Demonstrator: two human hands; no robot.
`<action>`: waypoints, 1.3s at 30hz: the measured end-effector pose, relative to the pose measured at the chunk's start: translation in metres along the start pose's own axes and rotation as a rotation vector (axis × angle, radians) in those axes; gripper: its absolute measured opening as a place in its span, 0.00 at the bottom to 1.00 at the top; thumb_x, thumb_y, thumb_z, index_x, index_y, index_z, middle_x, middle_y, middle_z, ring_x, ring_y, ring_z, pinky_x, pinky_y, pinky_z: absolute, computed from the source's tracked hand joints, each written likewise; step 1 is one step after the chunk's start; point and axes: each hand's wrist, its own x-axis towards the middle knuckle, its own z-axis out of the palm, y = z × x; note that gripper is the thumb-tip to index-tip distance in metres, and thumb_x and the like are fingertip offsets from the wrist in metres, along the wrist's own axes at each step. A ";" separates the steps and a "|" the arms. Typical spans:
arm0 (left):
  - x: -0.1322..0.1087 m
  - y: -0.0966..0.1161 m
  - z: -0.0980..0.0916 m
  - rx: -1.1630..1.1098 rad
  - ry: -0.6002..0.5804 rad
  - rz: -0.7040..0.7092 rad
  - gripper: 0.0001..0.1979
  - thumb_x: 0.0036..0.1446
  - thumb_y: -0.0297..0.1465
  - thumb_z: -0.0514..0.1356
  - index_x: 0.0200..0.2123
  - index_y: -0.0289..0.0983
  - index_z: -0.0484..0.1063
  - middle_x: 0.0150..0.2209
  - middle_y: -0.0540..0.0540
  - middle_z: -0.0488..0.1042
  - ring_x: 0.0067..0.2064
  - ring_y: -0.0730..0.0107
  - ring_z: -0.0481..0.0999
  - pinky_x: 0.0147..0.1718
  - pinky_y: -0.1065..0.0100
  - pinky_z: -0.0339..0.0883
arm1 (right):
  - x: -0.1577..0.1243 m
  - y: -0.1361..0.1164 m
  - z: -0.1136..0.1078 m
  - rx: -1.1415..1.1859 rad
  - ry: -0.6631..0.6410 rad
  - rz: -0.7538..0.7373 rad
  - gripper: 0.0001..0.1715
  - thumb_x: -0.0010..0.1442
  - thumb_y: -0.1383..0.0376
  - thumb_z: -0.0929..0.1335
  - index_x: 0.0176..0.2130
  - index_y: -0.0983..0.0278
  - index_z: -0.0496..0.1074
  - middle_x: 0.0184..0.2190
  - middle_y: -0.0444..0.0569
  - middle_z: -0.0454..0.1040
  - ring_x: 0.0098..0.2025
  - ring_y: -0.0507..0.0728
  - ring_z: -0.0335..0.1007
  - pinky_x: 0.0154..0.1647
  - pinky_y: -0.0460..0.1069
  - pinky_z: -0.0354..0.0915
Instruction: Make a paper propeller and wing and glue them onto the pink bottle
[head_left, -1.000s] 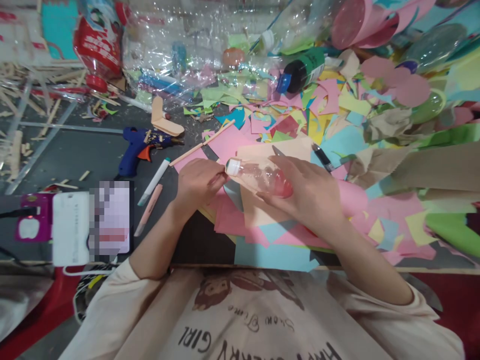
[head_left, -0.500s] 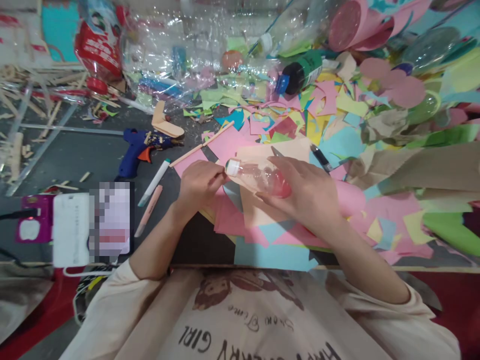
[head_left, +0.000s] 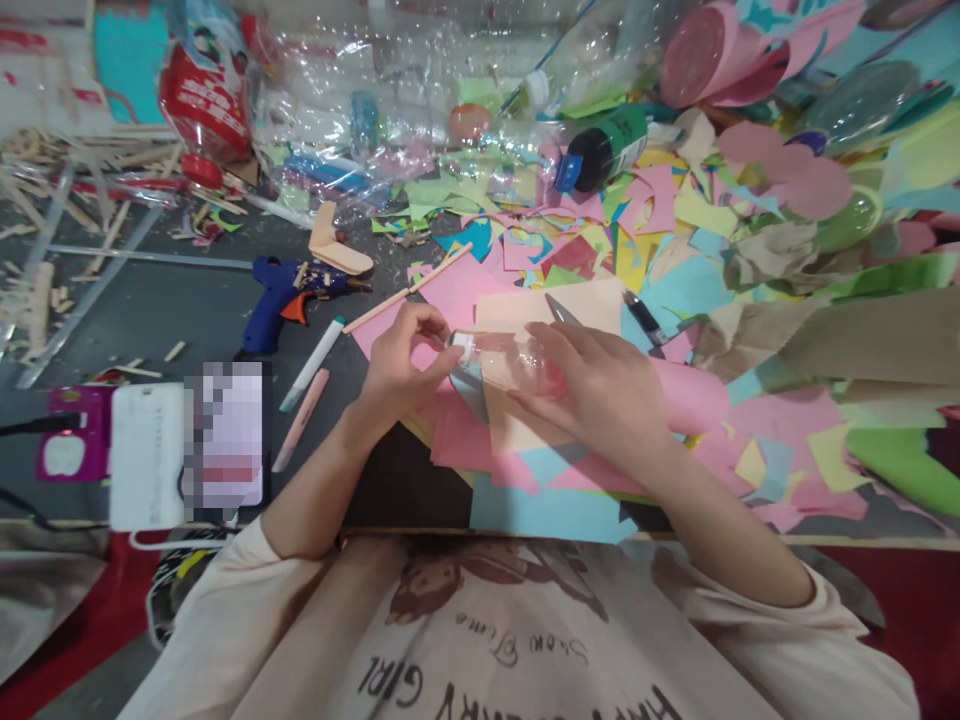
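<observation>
A small clear plastic bottle [head_left: 517, 362] with a white neck end lies sideways above the paper, its base pinkish. My right hand [head_left: 600, 385] is wrapped around the base end, thumb below and fingers above. At the white end, my left hand [head_left: 409, 360] has its thumb and curled fingers closed about the tip; the exact contact is partly hidden. Under the bottle lies a peach paper sheet [head_left: 517, 440]. Close behind my right hand are a pointed metal blade [head_left: 559, 308], partly covered, and a black pen [head_left: 643, 316].
To the left lie a blue glue gun [head_left: 274, 300], two markers [head_left: 311, 365], a phone [head_left: 232, 435] and a white power bank [head_left: 146, 455]. Coloured paper scraps [head_left: 660, 270] cover the right side. Clear plastic bottles and a green-labelled bottle [head_left: 604, 150] lie at the back.
My left fingers have shifted from a tight pinch beside the bottle's white end to a rounder grip, with the thumb against it. The bottle has moved very slightly in my right hand.
</observation>
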 end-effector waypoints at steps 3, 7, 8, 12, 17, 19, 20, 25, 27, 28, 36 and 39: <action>-0.001 0.000 0.004 0.001 0.014 -0.037 0.06 0.54 0.32 0.59 0.36 0.39 0.65 0.31 0.52 0.74 0.32 0.74 0.75 0.35 0.72 0.71 | 0.000 -0.001 0.000 -0.016 -0.015 -0.004 0.32 0.61 0.46 0.66 0.53 0.68 0.71 0.42 0.58 0.80 0.37 0.62 0.75 0.36 0.54 0.66; -0.002 -0.005 0.006 0.002 0.065 -0.063 0.06 0.55 0.29 0.58 0.37 0.40 0.64 0.32 0.53 0.73 0.34 0.75 0.77 0.35 0.73 0.71 | 0.000 0.002 -0.005 -0.024 -0.050 -0.032 0.35 0.62 0.47 0.66 0.57 0.69 0.68 0.43 0.59 0.80 0.39 0.63 0.76 0.37 0.54 0.67; -0.002 -0.008 0.006 -0.017 0.078 -0.082 0.07 0.55 0.29 0.58 0.37 0.40 0.63 0.31 0.53 0.73 0.34 0.75 0.77 0.35 0.73 0.71 | 0.001 0.003 -0.007 -0.026 -0.059 -0.039 0.35 0.62 0.47 0.66 0.58 0.70 0.67 0.43 0.60 0.80 0.40 0.63 0.77 0.38 0.54 0.68; 0.002 -0.018 0.010 -0.184 0.084 -0.174 0.08 0.54 0.31 0.59 0.35 0.41 0.60 0.28 0.54 0.71 0.30 0.77 0.76 0.32 0.75 0.70 | 0.013 0.015 -0.024 -0.084 -0.121 0.036 0.34 0.61 0.48 0.67 0.56 0.71 0.66 0.42 0.61 0.80 0.40 0.65 0.77 0.37 0.55 0.68; 0.005 -0.020 0.010 -0.273 0.088 -0.186 0.04 0.52 0.30 0.59 0.31 0.39 0.66 0.28 0.53 0.72 0.30 0.77 0.75 0.31 0.75 0.69 | 0.041 0.048 -0.039 -0.186 -0.173 0.269 0.34 0.57 0.54 0.72 0.56 0.69 0.66 0.42 0.61 0.79 0.45 0.69 0.76 0.42 0.56 0.67; 0.006 -0.018 0.010 -0.256 0.063 -0.179 0.01 0.52 0.29 0.59 0.31 0.38 0.70 0.30 0.51 0.75 0.32 0.76 0.76 0.34 0.73 0.70 | 0.051 0.065 -0.036 -0.215 -0.179 0.271 0.33 0.59 0.53 0.70 0.57 0.70 0.66 0.45 0.63 0.78 0.48 0.69 0.75 0.46 0.58 0.66; 0.006 -0.016 0.009 -0.244 0.048 -0.182 0.03 0.53 0.29 0.59 0.31 0.38 0.72 0.31 0.50 0.76 0.33 0.75 0.76 0.36 0.72 0.71 | 0.054 0.074 -0.034 -0.225 -0.177 0.255 0.33 0.61 0.53 0.69 0.57 0.71 0.66 0.46 0.65 0.78 0.49 0.69 0.74 0.47 0.59 0.66; 0.005 -0.012 0.008 -0.163 -0.028 -0.176 0.09 0.56 0.30 0.58 0.37 0.37 0.78 0.38 0.46 0.80 0.35 0.73 0.76 0.35 0.72 0.71 | 0.056 0.094 -0.021 -0.240 -0.014 0.198 0.29 0.62 0.61 0.68 0.60 0.70 0.65 0.63 0.67 0.65 0.64 0.70 0.61 0.60 0.63 0.58; 0.004 -0.010 0.009 -0.153 -0.046 -0.173 0.10 0.56 0.29 0.58 0.39 0.37 0.78 0.38 0.46 0.79 0.35 0.74 0.75 0.35 0.73 0.70 | 0.048 0.089 -0.020 -0.236 0.062 0.222 0.25 0.61 0.64 0.67 0.57 0.70 0.68 0.60 0.66 0.69 0.60 0.68 0.65 0.57 0.60 0.62; 0.003 -0.010 0.009 -0.159 -0.056 -0.176 0.10 0.56 0.29 0.58 0.39 0.38 0.78 0.38 0.46 0.79 0.34 0.75 0.75 0.35 0.73 0.71 | 0.042 0.086 -0.021 -0.231 0.064 0.239 0.20 0.62 0.64 0.66 0.53 0.68 0.71 0.55 0.64 0.74 0.55 0.67 0.70 0.52 0.58 0.65; -0.007 -0.002 0.018 -0.114 -0.224 -0.052 0.12 0.58 0.29 0.57 0.45 0.38 0.74 0.43 0.45 0.77 0.34 0.75 0.76 0.38 0.71 0.72 | -0.009 0.081 -0.016 -0.237 -0.241 0.410 0.19 0.61 0.65 0.66 0.51 0.68 0.73 0.39 0.62 0.81 0.35 0.66 0.76 0.26 0.52 0.54; -0.008 -0.003 0.020 0.045 -0.304 0.054 0.12 0.61 0.31 0.57 0.47 0.38 0.73 0.46 0.44 0.78 0.43 0.69 0.77 0.46 0.66 0.71 | -0.014 0.092 -0.009 -0.142 -0.276 0.397 0.24 0.60 0.67 0.65 0.56 0.66 0.70 0.41 0.59 0.81 0.37 0.65 0.76 0.26 0.52 0.55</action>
